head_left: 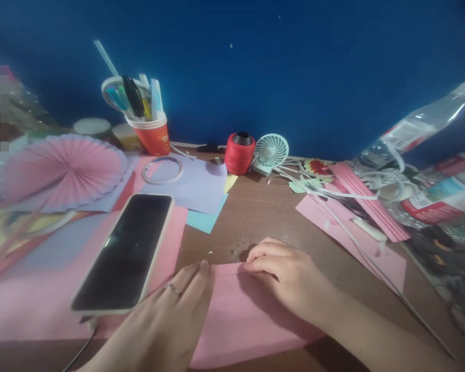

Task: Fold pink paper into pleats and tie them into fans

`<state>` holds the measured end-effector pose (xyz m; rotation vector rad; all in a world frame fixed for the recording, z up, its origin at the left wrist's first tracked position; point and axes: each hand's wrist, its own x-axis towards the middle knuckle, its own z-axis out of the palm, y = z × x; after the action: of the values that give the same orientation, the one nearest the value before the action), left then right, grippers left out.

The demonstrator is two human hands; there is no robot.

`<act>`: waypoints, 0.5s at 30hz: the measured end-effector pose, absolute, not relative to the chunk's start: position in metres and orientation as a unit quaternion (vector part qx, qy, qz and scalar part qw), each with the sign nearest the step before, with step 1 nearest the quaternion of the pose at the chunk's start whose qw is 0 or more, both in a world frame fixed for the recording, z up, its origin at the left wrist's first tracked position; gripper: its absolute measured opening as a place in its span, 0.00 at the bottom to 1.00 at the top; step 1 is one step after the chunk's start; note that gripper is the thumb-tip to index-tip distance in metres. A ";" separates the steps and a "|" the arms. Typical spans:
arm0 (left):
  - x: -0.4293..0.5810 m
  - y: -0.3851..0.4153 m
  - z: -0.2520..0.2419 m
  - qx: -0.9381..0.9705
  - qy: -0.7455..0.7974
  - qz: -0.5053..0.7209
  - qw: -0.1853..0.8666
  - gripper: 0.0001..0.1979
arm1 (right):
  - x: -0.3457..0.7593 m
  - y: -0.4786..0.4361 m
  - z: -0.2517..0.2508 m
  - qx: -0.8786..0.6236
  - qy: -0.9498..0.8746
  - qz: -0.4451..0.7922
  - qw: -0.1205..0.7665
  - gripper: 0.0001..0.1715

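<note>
A sheet of pink paper (244,320) lies on the brown table in front of me, with a narrow strip along its far edge bent or creased. My left hand (174,305), wearing a ring, lies over the left edge of the paper. Its fingers are stretched forward and close together, with the tips by the far left corner; the thumb is hidden. At the far edge, the curled fingers and thumb of my right hand (282,279) pinch the paper. Left of my left hand, a phone (124,253) in a pale case rests on other pink sheets (27,310).
A pleated pink paper fan (70,170) sits at the left. Along the wall stand a red cup of pens (153,137), a red thread spool (239,155) and a small fan (271,152). Cables, a folded pink strip (372,204) and plastic bottles (422,126) crowd the right.
</note>
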<state>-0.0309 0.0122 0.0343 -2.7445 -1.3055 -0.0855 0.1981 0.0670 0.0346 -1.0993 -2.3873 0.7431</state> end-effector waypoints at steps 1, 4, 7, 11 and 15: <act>-0.031 0.011 0.032 -0.905 -0.422 -0.021 0.057 0.28 | 0.198 0.067 0.034 -0.390 -0.858 0.262 0.209 0.13; -0.031 0.009 0.027 -0.917 -0.392 -0.012 0.078 0.29 | 0.198 0.066 0.034 -0.387 -0.860 0.245 0.223 0.13; -0.030 0.010 0.027 -0.917 -0.385 0.001 0.106 0.29 | 0.203 0.067 0.034 -0.390 -0.862 0.231 0.228 0.12; -0.027 0.012 0.031 -0.910 -0.388 0.041 0.139 0.28 | 0.216 0.070 0.036 -0.390 -0.867 0.224 0.214 0.12; -0.028 0.013 0.032 -0.920 -0.360 0.040 0.152 0.24 | 0.232 0.070 0.037 -0.428 -0.854 0.213 0.207 0.09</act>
<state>-0.0277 0.0128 0.0324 -2.6389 -1.0321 0.1147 0.2320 0.0699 0.0370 -1.1917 -2.3766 0.5924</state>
